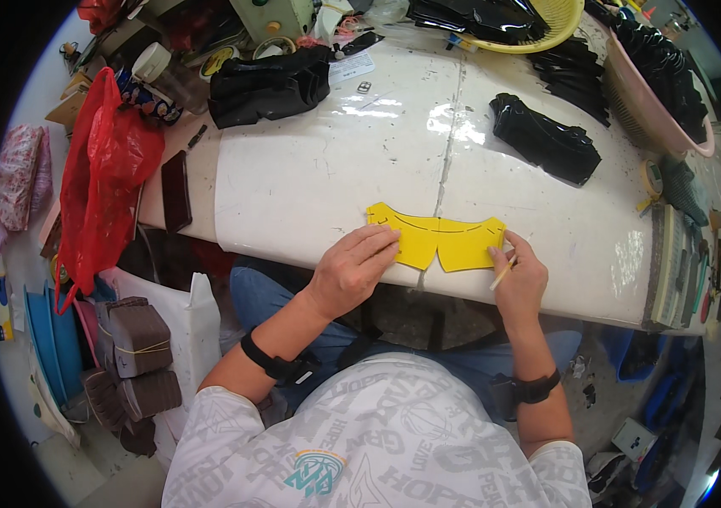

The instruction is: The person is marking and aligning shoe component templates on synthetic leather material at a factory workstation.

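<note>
A yellow pattern piece (440,241), flat with a curved top edge, slots along it and a notch in its lower edge, lies at the near edge of the white table. My left hand (356,264) is closed on its left end, fingers over the top face. My right hand (519,279) grips its right end between thumb and fingers. A thin pale stick (502,273), like a pen or pencil, also rests in the right hand's fingers. What lies under the yellow piece, if anything, is hidden.
Stacks of glossy black pieces lie on the white table (309,186), one stack (545,140) at right and another (269,89) at left. A yellow basket (568,21) and a pink basket (623,93) hold more. A phone (176,193) and red bag (106,169) are left.
</note>
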`<state>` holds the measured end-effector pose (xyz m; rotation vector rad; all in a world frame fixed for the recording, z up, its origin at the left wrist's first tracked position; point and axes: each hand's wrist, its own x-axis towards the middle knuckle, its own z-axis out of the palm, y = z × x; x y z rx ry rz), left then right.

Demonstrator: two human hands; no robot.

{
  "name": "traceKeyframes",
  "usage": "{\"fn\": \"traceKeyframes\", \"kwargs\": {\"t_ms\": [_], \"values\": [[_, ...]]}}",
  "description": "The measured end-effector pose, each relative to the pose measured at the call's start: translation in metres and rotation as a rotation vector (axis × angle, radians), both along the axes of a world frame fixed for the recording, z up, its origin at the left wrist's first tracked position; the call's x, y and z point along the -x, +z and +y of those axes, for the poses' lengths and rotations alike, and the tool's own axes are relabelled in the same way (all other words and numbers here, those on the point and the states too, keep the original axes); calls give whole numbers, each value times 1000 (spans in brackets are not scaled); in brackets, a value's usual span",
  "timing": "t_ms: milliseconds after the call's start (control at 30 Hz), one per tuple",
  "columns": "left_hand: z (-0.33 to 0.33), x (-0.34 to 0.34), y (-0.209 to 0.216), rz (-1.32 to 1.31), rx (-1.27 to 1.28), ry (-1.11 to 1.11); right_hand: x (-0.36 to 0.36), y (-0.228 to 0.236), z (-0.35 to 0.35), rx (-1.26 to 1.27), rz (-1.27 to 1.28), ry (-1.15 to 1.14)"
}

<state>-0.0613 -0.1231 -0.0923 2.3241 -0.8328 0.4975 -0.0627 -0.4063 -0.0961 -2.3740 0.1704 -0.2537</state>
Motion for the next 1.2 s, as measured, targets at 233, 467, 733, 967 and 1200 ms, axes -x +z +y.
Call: {"fn": "traceKeyframes", "kwargs": {"t_ms": [233, 467, 733, 967, 1200], "values": [[0, 0, -2, 10, 10, 3, -1, 0, -1, 12, 7, 1], [0, 0, -4, 18, 21, 2, 0, 1, 0, 7, 6, -4], [2, -1, -4, 11, 28, -7, 0, 2, 1, 32, 6, 3], [1, -2, -2, 0, 43, -10, -1, 2, -1, 46, 23, 18], [2, -2, 0, 3, 42, -8, -6, 13, -1, 84, 106, 37]]}}
